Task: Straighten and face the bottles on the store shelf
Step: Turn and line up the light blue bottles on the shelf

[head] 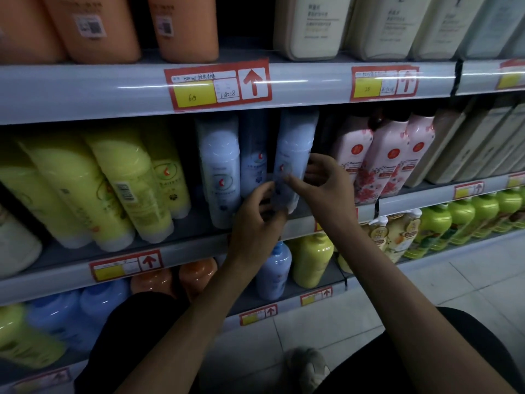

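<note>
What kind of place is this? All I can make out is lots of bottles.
Most likely a shop aisle for shampoo or similar: tiered shelves packed with matching bottles, red-and-yellow price tags on the shelf edges, and the left hand and right hand gripping a pale blue bottle.

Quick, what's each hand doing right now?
Left hand: holds the blue bottle near its base.
Right hand: grips the same bottle from the right.

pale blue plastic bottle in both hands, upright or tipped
Tipped, it seems: the pale blue plastic bottle leans right at the top, unlike its straighter blue neighbour; the wide lens may exaggerate.
</note>
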Tool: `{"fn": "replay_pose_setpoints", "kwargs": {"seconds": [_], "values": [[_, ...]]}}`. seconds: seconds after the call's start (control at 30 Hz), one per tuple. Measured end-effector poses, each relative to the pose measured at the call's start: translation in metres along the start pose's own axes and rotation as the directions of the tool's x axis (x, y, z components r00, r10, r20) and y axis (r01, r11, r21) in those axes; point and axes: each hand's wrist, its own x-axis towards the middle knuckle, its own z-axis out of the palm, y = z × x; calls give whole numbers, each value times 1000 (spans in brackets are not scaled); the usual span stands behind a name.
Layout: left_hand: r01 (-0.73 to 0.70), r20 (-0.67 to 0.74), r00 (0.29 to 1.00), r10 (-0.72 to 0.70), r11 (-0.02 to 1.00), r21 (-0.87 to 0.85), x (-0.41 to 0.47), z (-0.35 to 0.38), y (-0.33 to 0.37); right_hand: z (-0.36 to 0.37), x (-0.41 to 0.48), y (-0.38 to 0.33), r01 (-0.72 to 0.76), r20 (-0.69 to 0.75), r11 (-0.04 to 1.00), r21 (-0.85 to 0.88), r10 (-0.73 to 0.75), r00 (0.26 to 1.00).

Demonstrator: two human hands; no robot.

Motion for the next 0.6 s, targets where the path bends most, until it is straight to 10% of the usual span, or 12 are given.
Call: {"fn": "replay_pose_setpoints", "kwargs": {"seconds": [0.6], "values": [[-200,89,980,179,897,394,-41,-64,24,-29,-72,-29,269,205,853,-448,-194,959]]}}
